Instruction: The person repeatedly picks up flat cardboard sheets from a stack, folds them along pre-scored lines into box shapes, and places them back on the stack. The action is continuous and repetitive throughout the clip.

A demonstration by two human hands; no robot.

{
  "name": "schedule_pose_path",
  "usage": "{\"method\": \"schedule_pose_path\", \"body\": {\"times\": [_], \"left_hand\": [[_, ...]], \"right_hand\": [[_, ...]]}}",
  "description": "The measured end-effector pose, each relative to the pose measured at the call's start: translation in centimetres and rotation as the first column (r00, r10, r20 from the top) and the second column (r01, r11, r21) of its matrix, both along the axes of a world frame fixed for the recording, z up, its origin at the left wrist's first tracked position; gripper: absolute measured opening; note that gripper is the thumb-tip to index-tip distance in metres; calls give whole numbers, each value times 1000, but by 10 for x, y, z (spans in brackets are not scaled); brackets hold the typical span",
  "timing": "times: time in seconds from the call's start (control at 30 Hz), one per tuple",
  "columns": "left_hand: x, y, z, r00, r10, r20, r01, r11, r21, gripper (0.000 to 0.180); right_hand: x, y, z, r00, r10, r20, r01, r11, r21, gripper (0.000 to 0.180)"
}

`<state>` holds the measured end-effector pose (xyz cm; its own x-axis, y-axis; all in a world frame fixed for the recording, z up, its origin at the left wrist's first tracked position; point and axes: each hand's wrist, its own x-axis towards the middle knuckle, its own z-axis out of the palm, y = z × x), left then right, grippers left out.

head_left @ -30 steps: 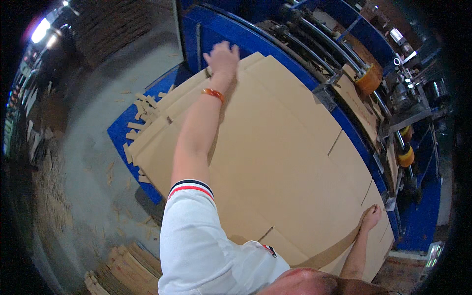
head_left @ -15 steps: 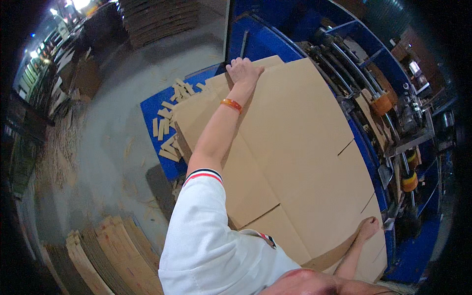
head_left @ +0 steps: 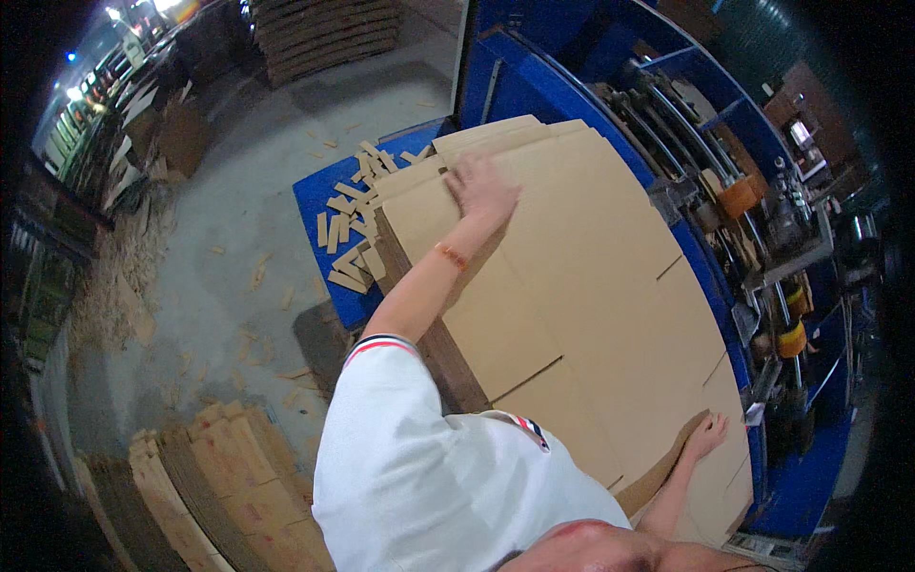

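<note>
A large flat brown cardboard sheet (head_left: 572,276) with slits and crease lines lies on top of a stack. My left hand (head_left: 484,191) is over its far left part, fingers spread and blurred by motion; I cannot tell whether it touches the board. An orange-red bracelet (head_left: 451,255) circles that wrist. At the near right side of the sheet, my right hand (head_left: 706,436) rests with its fingers loosely bent on the board, nothing visible in them. Along the left, the darker layered side of the stack (head_left: 443,353) shows below the top sheet.
A blue machine (head_left: 534,76) with metal rollers and orange wheels (head_left: 793,338) runs along the right. Small cardboard offcuts (head_left: 348,214) lie on a blue plate (head_left: 315,195) at the left. Bundled cardboard (head_left: 229,458) stands near left; another stack (head_left: 324,38) is far back. Scraps litter the floor.
My left hand has come off the far edge, back over the sheet. The top sheet has shifted right, baring more of the stack's left side. My right hand's fingers have loosened.
</note>
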<state>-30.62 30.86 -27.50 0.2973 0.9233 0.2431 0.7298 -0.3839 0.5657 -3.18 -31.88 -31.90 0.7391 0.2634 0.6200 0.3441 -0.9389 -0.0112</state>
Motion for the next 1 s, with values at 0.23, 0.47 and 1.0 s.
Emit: {"method": "schedule_pose_path", "body": {"times": [0.23, 0.47, 1.0], "left_hand": [[-104, -37, -42, 908, 254, 332, -245, 967, -70, 91], [-129, 25, -47, 594, 42, 803, -21, 999, -37, 41], [-150, -33, 150, 472, -546, 692, 733, 680, 37, 40]], "right_hand": [[-239, -150, -12, 829, -519, -207, 440, 835, -332, 44], [-337, -281, -81, 454, -850, -266, 876, 480, -39, 62], [-422, -306, -65, 901, -272, -339, 52, -707, 705, 52]]}}
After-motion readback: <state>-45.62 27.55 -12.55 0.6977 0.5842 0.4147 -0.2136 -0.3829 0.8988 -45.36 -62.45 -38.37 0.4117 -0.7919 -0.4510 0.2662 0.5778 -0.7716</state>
